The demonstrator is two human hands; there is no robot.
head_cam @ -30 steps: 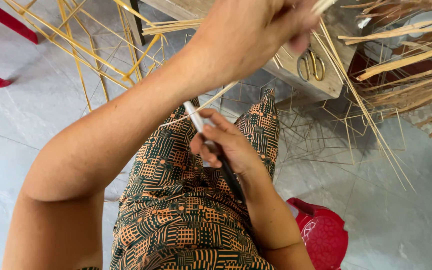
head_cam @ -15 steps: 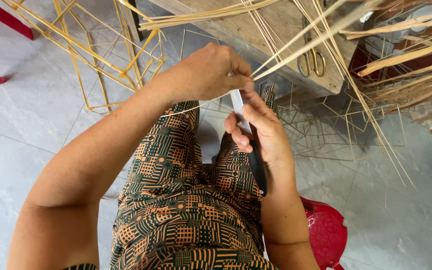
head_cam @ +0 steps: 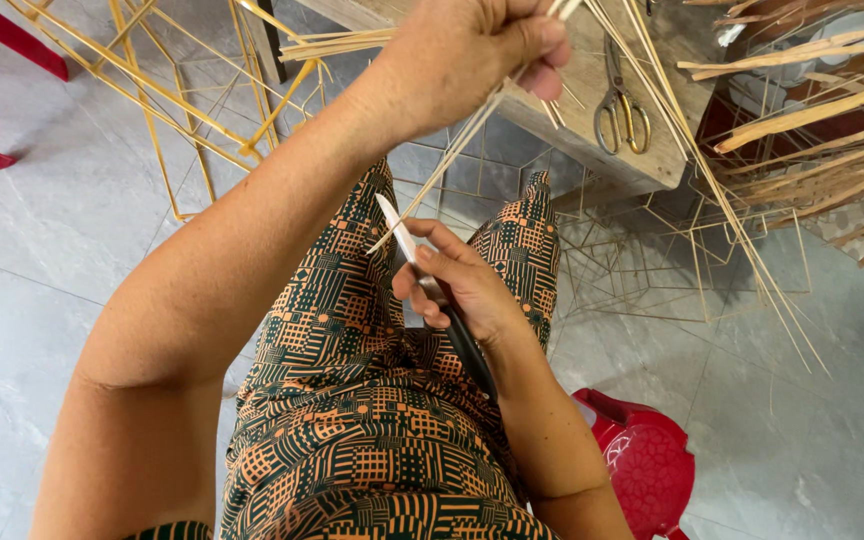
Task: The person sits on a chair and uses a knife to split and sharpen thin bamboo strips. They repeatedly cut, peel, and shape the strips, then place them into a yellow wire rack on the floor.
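My left hand (head_cam: pixel 472 55) is raised near the top of the view, pinching a thin pale bamboo strip (head_cam: pixel 452 160) that runs down and to the left toward my lap. My right hand (head_cam: pixel 452 280) rests over my patterned trousers (head_cam: pixel 352 400) and grips a knife (head_cam: pixel 402 235) with a pale blade and a dark handle. The blade tip meets the lower end of the strip. More thin strips (head_cam: pixel 712 180) fan out from near my left hand toward the lower right.
A wooden bench (head_cam: pixel 642 150) ahead carries a pair of scissors (head_cam: pixel 617 110). Yellow stick frames (head_cam: pixel 172 110) lie on the grey tiled floor at left, pale wire-like frames (head_cam: pixel 652 260) under the bench. Dried bamboo slats (head_cam: pixel 812 120) pile at right. A red plastic stool (head_cam: pixel 642 460) is beside my right leg.
My left hand has lifted again with the strip after dropping toward my right hand half a second ago. My right hand with the knife has come back down over my lap.
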